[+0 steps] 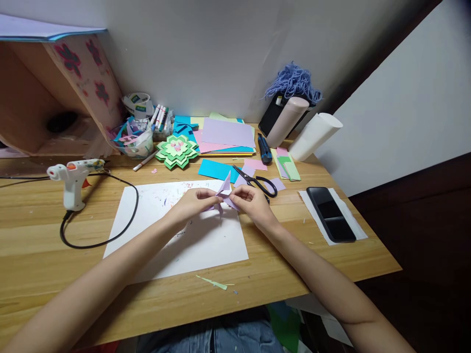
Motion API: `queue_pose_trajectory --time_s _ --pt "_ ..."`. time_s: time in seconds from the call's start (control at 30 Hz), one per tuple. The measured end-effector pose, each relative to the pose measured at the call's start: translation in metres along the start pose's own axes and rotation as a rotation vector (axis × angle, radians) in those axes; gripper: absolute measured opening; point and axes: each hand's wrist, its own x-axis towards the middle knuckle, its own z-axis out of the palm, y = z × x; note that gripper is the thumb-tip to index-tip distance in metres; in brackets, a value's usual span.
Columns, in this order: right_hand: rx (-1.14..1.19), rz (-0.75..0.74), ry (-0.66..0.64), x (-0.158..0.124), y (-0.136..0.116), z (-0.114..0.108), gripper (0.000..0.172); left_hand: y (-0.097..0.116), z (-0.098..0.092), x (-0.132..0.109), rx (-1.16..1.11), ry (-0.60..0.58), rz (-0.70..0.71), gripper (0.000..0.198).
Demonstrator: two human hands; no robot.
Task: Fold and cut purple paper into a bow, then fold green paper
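Observation:
A folded piece of purple paper (223, 188) with pointed flaps is held between my two hands, above a white sheet with coloured marks (217, 240). My left hand (195, 203) pinches its left side between thumb and fingers. On the other side, my right hand (252, 202) grips a flap with thumb and forefinger. Black-handled scissors (263, 185) lie just behind my right hand, partly over purple paper pieces (246, 172). A blue paper rectangle (217, 170) rests behind the hands. The lower folds are partly hidden by my fingers.
At left stands a white glue gun (73, 184) with a looping black cable. Behind are a layered green paper flower (177, 151), stacked coloured paper (228, 133), a tub of scraps (132, 139) and a blue cutter (265, 149). A phone (330, 213) lies at right.

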Motion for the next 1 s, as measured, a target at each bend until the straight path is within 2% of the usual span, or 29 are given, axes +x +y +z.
queue_pose_trajectory --time_s 0.1,0.2,0.37,0.5,0.67,0.77,0.9,1.0 --pt "-0.04 -0.03 -0.07 -0.001 -0.002 -0.003 0.011 0.003 -0.001 -0.001 0.021 -0.057 -0.02 0.026" --pt "-0.077 -0.041 -0.13 -0.003 -0.002 -0.003 0.01 0.003 0.0 -0.003 0.051 -0.051 -0.033 0.027" --pt "-0.056 -0.014 -0.103 -0.005 -0.002 0.001 0.013 -0.001 -0.001 -0.001 0.083 -0.005 0.024 0.022" --pt "-0.013 -0.006 -0.076 -0.005 -0.002 0.003 0.015 -0.003 -0.006 0.003 0.101 -0.005 0.003 0.023" --pt "-0.027 -0.034 -0.156 -0.005 0.001 0.001 0.018 0.004 -0.009 0.0 0.169 -0.058 -0.052 0.022" --pt "-0.1 -0.111 -0.155 -0.007 -0.001 -0.003 0.022 0.007 -0.009 -0.002 0.177 -0.07 -0.061 0.021" --pt "-0.276 -0.317 -0.17 -0.007 -0.011 -0.01 0.027 0.008 -0.011 -0.002 0.159 -0.023 -0.044 0.024" --pt "-0.329 -0.407 -0.217 -0.004 -0.015 -0.015 0.021 0.009 -0.011 -0.002 0.134 0.001 -0.037 0.025"
